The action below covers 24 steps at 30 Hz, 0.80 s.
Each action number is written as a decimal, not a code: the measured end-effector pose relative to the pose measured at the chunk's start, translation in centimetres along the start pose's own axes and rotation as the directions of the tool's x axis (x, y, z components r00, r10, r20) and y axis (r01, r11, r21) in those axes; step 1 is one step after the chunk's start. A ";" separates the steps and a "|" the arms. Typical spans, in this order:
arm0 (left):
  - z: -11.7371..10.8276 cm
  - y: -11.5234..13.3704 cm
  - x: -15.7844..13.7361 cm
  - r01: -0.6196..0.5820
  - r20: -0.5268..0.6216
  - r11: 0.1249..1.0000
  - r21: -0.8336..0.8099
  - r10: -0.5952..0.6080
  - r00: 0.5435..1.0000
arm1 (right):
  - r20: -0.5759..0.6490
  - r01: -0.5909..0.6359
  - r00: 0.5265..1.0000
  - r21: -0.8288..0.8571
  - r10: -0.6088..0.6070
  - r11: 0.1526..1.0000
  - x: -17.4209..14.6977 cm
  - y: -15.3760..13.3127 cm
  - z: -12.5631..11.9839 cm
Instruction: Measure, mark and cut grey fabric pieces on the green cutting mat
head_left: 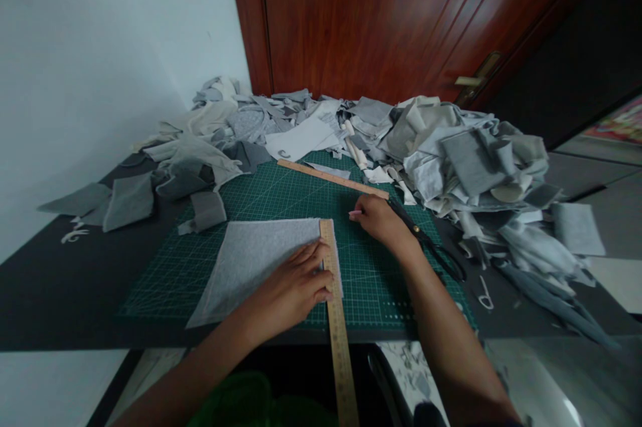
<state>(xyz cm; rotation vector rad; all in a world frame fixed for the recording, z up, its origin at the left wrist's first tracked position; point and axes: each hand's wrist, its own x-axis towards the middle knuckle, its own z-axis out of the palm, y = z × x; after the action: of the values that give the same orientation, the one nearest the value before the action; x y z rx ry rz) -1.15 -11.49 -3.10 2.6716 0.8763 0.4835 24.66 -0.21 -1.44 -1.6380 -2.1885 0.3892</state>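
Observation:
A piece of light grey fabric [261, 246] lies flat on the green cutting mat [170, 280]. Along its right side runs a wooden ruler [338, 340], whose near end sticks out past the table's front edge. My left hand [305, 276] rests on the fabric and ruler with its fingers spread, pressing them down. To the right, above the mat, my right hand [377, 216] is closed around a small pink piece [355, 213], perhaps tailor's chalk; most of it is hidden. Black-handled scissors [426, 240] lie beside my right wrist.
A second wooden ruler [331, 178] lies slantwise across the mat's far part. Heaped grey and white fabric scraps [466, 146] line the table's back and right side. A white paper sheet [301, 138] lies among them. Behind stands a brown wooden door [361, 19].

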 end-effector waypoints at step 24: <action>-0.2 0.3 0.1 0.049 -0.038 0.997 -0.058 -0.051 0.998 | -0.117 0.437 0.899 0.318 -0.422 0.841 0.7 -3.6 1.8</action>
<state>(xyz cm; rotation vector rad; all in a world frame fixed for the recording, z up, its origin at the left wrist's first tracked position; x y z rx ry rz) -1.00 -11.57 -2.77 2.5906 0.9236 0.5424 20.58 -0.53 -1.42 -0.9298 -2.2234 0.5527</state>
